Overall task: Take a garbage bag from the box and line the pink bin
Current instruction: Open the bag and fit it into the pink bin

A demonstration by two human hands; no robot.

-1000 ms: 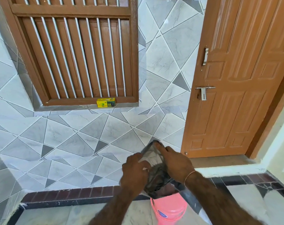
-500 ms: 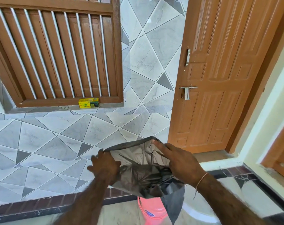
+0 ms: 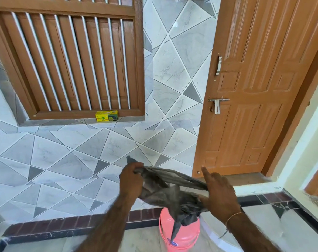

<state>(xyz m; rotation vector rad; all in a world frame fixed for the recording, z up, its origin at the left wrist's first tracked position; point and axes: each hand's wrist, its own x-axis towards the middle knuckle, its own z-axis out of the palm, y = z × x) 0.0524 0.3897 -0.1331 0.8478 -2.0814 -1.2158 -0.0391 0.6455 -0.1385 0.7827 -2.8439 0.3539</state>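
A thin grey-black garbage bag [image 3: 170, 190] hangs stretched between both hands, above the pink bin [image 3: 180, 231] on the floor. My left hand [image 3: 131, 179] is clenched on one edge of the bag's mouth. At the opposite edge my right hand [image 3: 219, 191] holds the bag with thumb and lower fingers while the forefinger points up. The bag's crumpled lower end drapes over the bin's rim and down its front. The yellow-green bag box [image 3: 106, 116] sits on the tiled sill under the window.
A brown wooden window [image 3: 69, 57] with white bars fills the tiled wall ahead. A brown door [image 3: 260, 88] with a metal latch stands shut on the right. A dark tiled skirting [image 3: 63, 228] runs along the wall's foot.
My hands have pulled apart, stretching the bag's mouth wider. The bag's lower end now drapes over the bin.
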